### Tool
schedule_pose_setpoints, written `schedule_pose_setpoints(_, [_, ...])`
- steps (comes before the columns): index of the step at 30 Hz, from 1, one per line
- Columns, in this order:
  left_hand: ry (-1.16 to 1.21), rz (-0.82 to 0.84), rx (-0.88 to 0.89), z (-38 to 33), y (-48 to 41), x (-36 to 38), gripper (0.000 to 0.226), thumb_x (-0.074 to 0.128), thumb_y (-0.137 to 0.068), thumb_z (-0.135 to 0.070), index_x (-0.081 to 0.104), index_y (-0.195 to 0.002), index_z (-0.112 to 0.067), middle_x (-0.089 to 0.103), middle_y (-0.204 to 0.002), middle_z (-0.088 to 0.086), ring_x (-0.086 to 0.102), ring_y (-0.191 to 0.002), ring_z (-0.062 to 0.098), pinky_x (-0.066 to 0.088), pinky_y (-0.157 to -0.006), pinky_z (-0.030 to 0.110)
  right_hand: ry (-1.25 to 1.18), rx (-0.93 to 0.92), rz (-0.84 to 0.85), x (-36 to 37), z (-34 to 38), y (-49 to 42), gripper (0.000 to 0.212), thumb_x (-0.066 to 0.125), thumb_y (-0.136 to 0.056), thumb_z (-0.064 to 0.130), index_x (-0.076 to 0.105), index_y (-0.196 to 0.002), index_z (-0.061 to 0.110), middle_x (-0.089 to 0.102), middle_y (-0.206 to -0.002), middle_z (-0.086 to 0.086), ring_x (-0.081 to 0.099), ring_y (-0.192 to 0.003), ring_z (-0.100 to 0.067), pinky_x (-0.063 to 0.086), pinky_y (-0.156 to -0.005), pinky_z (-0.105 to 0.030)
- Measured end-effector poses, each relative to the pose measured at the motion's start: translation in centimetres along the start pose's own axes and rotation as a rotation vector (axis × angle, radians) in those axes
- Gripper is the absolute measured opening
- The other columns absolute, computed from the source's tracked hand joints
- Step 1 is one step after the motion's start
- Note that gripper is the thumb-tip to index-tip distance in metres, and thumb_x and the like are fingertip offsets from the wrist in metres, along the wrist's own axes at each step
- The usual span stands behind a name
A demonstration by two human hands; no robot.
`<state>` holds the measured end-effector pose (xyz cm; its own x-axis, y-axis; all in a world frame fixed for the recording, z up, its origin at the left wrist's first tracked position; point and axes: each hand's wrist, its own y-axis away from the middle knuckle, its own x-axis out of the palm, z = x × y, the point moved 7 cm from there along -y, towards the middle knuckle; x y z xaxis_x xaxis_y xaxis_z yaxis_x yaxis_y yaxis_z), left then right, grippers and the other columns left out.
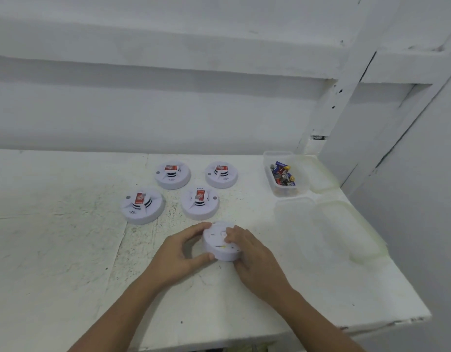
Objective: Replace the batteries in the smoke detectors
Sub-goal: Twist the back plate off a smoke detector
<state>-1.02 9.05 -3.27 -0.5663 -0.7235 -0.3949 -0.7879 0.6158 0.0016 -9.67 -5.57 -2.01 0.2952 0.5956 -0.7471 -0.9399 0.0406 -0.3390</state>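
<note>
So the smoke detector (220, 243) sits back-up on the table (67, 250) near the front edge, left hand (180, 255) wrapped round its rim to steady it, right hand (252, 255) gripping the other side, fingertips on the back, probably hunting the cover. The tub of batteries (282, 174) is off to the right

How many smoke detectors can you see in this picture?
5: back-left detector, back-right detector, front-left detector, front-right detector, and the flipped detector held between the left hand and right hand. None appears hidden.
</note>
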Motion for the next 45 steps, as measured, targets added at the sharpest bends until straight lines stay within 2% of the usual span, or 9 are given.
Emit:
schedule_pose_setpoints(7, [-0.057,-0.009,0.035,0.0,0.3,0.2,0.091,0.091,-0.051,-0.044,0.048,-0.131,-0.038,0.053,-0.125,-0.026,0.049,-0.115,-0.01,0.039,-0.093,0.009,-0.032,0.011,0.128,0.4,1.1,0.5,0.042,0.049,-0.078,0.018,0.055,-0.119,0.021,0.046,-0.14,0.014,0.027,-0.136,0.006,0.024,-0.107,-0.008])
schedule_pose_setpoints(12, [-0.199,0.029,0.045,-0.4,-0.5,0.9,0.1,0.085,-0.037,-0.061,0.037,-0.125,-0.052,0.044,-0.121,-0.031,0.041,-0.116,-0.008,0.036,-0.103,0.033,-0.045,0.062,0.138,-1.1,1.3,-1.2,0.036,0.048,-0.085,0.035,0.067,-0.109,0.016,0.061,-0.124,0.009,0.049,-0.12,-0.004,0.038,-0.102,-0.019])
schedule_pose_setpoints(17, [-0.21,0.024,0.021,-1.3,-0.5,1.2,0.084,0.08,-0.035,-0.06,0.035,-0.106,-0.057,0.048,-0.105,-0.033,0.018,-0.101,-0.035,0.027,-0.098,0.029,0.135,0.036,0.329,-0.9,2.0,-3.7,0.024,0.059,-0.09,0.023,0.064,-0.112,0.012,0.05,-0.137,0.002,0.039,-0.127,-0.012,0.029,-0.1,-0.018])
schedule_pose_setpoints(21, [-0.216,-0.018,0.076,-1.8,-0.4,1.2,0.086,0.073,-0.04,-0.065,0.038,-0.116,-0.045,0.052,-0.101,-0.033,0.025,-0.103,-0.035,0.022,-0.105,0.029,0.216,0.016,0.445,0.2,2.4,-3.7,0.022,0.05,-0.095,0.017,0.057,-0.112,0.007,0.048,-0.136,-0.004,0.043,-0.121,-0.019,0.038,-0.094,-0.027])
schedule_pose_setpoints(26, [-0.257,-0.025,0.103,-0.6,-1.0,1.2,0.083,0.082,-0.046,-0.061,0.04,-0.116,-0.048,0.057,-0.103,-0.034,0.048,-0.105,-0.013,0.019,-0.112,0.03,0.173,0.059,0.432,0.5,2.0,-3.4,0.038,0.046,-0.097,0.012,0.044,-0.134,0.012,0.052,-0.124,0.002,0.049,-0.108,-0.013,0.042,-0.086,-0.023])
schedule_pose_setpoints(30, [-0.274,-0.025,0.104,-0.5,-1.1,1.2,0.086,0.084,-0.045,-0.058,0.039,-0.118,-0.048,0.055,-0.103,-0.036,0.045,-0.106,-0.016,0.015,-0.111,0.024,0.1,0.048,0.475,0.4,2.1,-3.7,0.043,0.046,-0.096,0.01,0.04,-0.139,0.011,0.055,-0.118,0.001,0.05,-0.104,-0.012,0.043,-0.09,-0.024])
schedule_pose_setpoints(37, [-0.266,-0.02,0.093,-0.6,-1.1,1.2,0.087,0.077,-0.041,-0.066,0.038,-0.117,-0.048,0.054,-0.102,-0.037,0.044,-0.106,-0.019,0.012,-0.108,0.02,0.066,0.018,0.553,-0.1,1.9,-4.7,0.03,0.059,-0.09,0.011,0.058,-0.12,0.008,0.057,-0.128,0.003,0.043,-0.128,-0.01,0.035,-0.107,-0.026])
schedule_pose_setpoints(40, [-0.275,-0.018,0.093,-0.6,-1.1,1.2,0.088,0.078,-0.041,-0.066,0.037,-0.116,-0.046,0.054,-0.099,-0.036,0.04,-0.105,-0.023,0.01,-0.107,0.017,0.072,0.019,0.581,-0.1,2.4,-5.4,0.014,0.064,-0.084,0.01,0.06,-0.097,0.016,0.055,-0.123,0.003,0.042,-0.121,-0.014,0.037,-0.102,-0.033])
schedule_pose_setpoints(45, [-0.292,-0.012,0.086,-0.4,-1.2,1.3,0.086,0.077,-0.043,-0.069,0.04,-0.116,-0.044,0.057,-0.101,-0.033,0.049,-0.101,-0.015,0.016,-0.111,0.025,0.099,0.06,0.617,0.3,2.9,-6.5,0.035,0.072,-0.073,0.008,0.044,-0.082,0.027,0.036,-0.103,0.008,0.036,-0.102,-0.014,0.041,-0.085,-0.025])
